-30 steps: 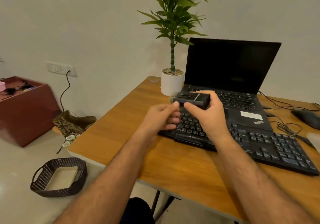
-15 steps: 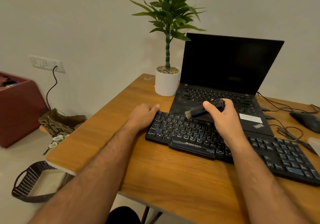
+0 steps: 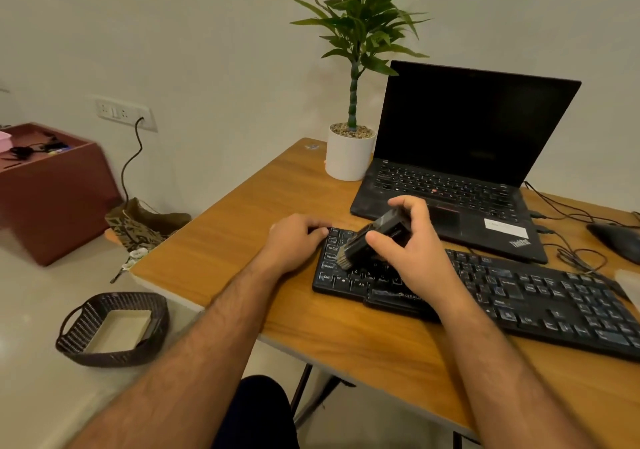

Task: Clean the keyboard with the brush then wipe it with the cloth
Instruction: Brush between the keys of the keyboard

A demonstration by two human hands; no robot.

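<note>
A black keyboard point(image 3: 526, 292) lies across the wooden desk point(image 3: 259, 213) in front of me. My right hand point(image 3: 412, 254) grips a small black brush point(image 3: 370, 239), tilted down to the left so its pale bristles touch the keys at the keyboard's left end. Resting on the keyboard's far left corner, my left hand point(image 3: 294, 240) has its fingers curled over the edge. A pale, blurred shape at the right edge point(image 3: 628, 280) may be the cloth; I cannot tell.
An open black laptop point(image 3: 460, 157) stands just behind the keyboard, a white potted plant point(image 3: 349, 154) to its left. A mouse point(image 3: 616, 240) and cables lie at the far right. On the floor to the left sit a woven basket point(image 3: 114, 330) and a red-brown box point(image 3: 52, 188).
My right hand has carried the brush from above the keyboard's middle down and left onto the left-end keys. My left hand stays at the keyboard's left corner. The view has shifted slightly.
</note>
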